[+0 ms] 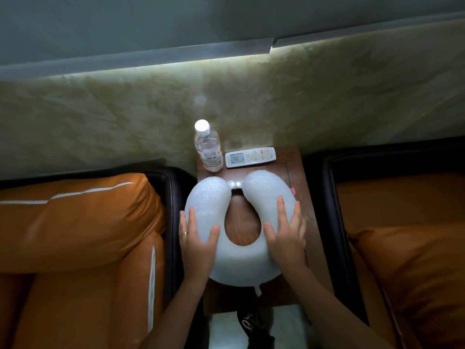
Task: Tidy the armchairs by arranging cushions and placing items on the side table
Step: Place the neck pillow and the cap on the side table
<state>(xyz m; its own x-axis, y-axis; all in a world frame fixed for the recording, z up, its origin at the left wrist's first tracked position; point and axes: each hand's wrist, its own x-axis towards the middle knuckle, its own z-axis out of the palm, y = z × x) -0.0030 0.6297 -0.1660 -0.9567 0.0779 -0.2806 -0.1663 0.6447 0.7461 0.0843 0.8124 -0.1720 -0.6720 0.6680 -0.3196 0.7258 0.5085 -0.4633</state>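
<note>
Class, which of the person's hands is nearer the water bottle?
Left. The left hand lies on the neck pillow directly nearside of the water bottle; the right hand lies farther right.

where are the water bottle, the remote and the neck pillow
water bottle (208,149): head view, clear body below the cap
remote (250,157): head view, middle of its white face
neck pillow (239,265): head view, near curved base
</note>
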